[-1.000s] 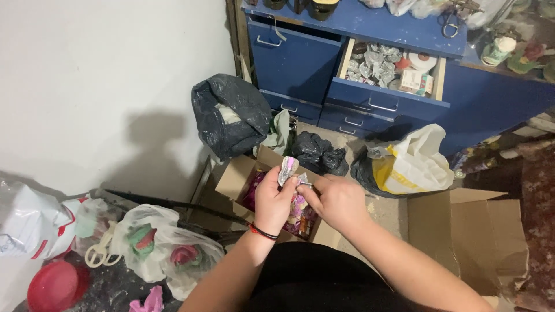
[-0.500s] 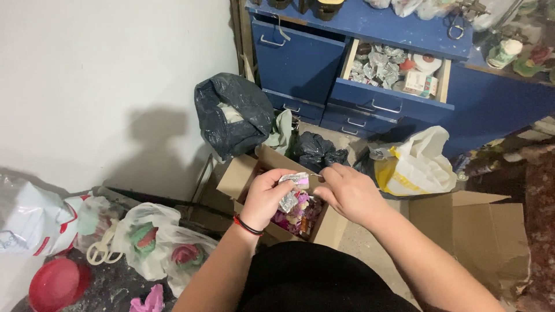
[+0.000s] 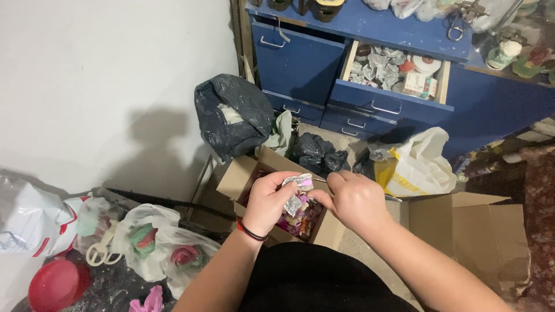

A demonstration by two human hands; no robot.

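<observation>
A cardboard box (image 3: 243,176) sits on the floor in the middle, with small wrapped pieces (image 3: 300,216) in it. The left hand (image 3: 267,202) and the right hand (image 3: 354,199) meet above it, a small wrapper (image 3: 298,193) between them. Behind the box lie two garbage bags (image 3: 231,115), and farther back stands a cabinet (image 3: 300,58) with an open drawer (image 3: 393,86). A shopping bag (image 3: 419,164) lies right of the box, and bags of figurines (image 3: 162,245) lie near left.

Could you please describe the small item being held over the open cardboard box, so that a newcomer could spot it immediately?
Start at the blue cabinet against the wall, then drop down to the open cardboard box on the floor before it. Above that box, the left hand pinches a small crumpled wrapper, silvery with pink; the other bits lie loose in the box, and only this one is held up.
</observation>
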